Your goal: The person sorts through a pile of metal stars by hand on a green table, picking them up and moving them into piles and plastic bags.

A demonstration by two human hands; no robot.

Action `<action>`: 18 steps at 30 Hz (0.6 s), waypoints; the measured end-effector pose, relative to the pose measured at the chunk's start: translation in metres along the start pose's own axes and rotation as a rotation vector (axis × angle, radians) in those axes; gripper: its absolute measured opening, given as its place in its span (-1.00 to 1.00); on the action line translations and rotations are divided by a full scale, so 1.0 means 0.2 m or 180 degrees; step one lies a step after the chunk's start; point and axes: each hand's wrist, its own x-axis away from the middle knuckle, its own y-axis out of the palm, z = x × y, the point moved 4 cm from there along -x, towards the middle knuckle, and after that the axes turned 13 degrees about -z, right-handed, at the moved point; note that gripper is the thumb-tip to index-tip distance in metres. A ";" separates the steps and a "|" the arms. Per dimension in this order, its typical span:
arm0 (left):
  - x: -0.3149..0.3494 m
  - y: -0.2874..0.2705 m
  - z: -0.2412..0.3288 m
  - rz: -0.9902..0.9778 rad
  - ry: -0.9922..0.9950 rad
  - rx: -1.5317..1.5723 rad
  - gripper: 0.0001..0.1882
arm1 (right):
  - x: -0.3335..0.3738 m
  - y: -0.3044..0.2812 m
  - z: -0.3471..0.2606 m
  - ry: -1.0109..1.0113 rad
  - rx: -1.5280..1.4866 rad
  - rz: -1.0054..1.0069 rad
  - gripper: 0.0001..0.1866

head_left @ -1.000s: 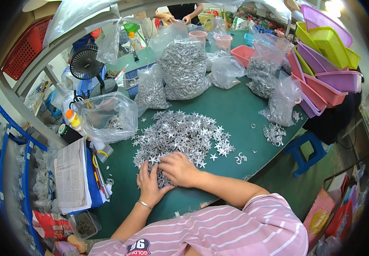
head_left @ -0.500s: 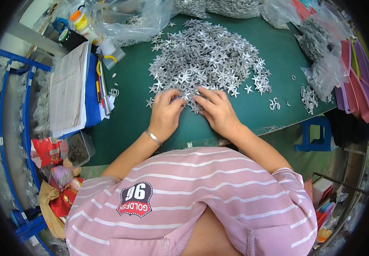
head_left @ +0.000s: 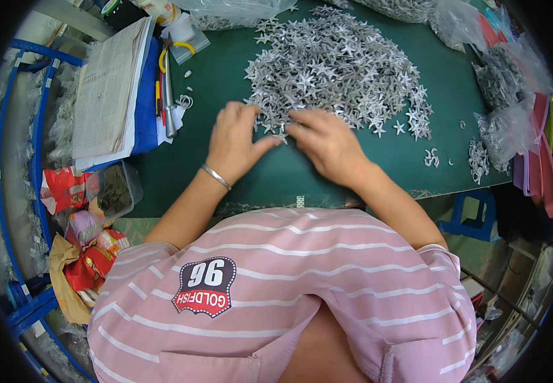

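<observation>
A broad heap of silver star-shaped metal pieces [head_left: 347, 70] lies on the green table. My left hand [head_left: 233, 142], with a bangle [head_left: 216, 177] at its wrist, is at the heap's near left edge. Its fingers point away from me and its thumb is spread toward the right. My right hand [head_left: 329, 145] lies along the near edge, its slightly bent fingers pointing left against the stars. Between the two hands a few stars [head_left: 281, 135] lie at the heap's edge. Neither hand visibly holds a piece, though the right fingertips are partly hidden.
Left stand a newspaper [head_left: 107, 89] on a blue folder, scissors [head_left: 169, 57], pens and a plastic tub [head_left: 118, 188]. Clear bags of metal pieces [head_left: 506, 131] sit at the right, beside small loose rings [head_left: 477, 159]. A blue stool [head_left: 471, 214] stands below the table's right edge.
The view has shifted, so the table's things sit further right and higher. My left hand has spread its thumb, and the stars between my hands have been pushed back toward the heap.
</observation>
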 end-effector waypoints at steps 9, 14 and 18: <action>0.15 0.08 0.10 -0.0268 0.0432 0.1303 -0.77 | 0.18 -0.02 -0.03 0.0481 -0.0365 -0.0115 -0.73; -0.05 0.07 -0.03 0.0410 0.0151 0.0628 -0.68 | -0.04 0.04 -0.01 0.0417 -0.0108 0.0321 -0.87; -0.08 0.10 -0.07 0.0148 -0.0065 0.0678 -0.70 | -0.23 0.13 0.03 0.0554 0.0655 0.0242 -0.88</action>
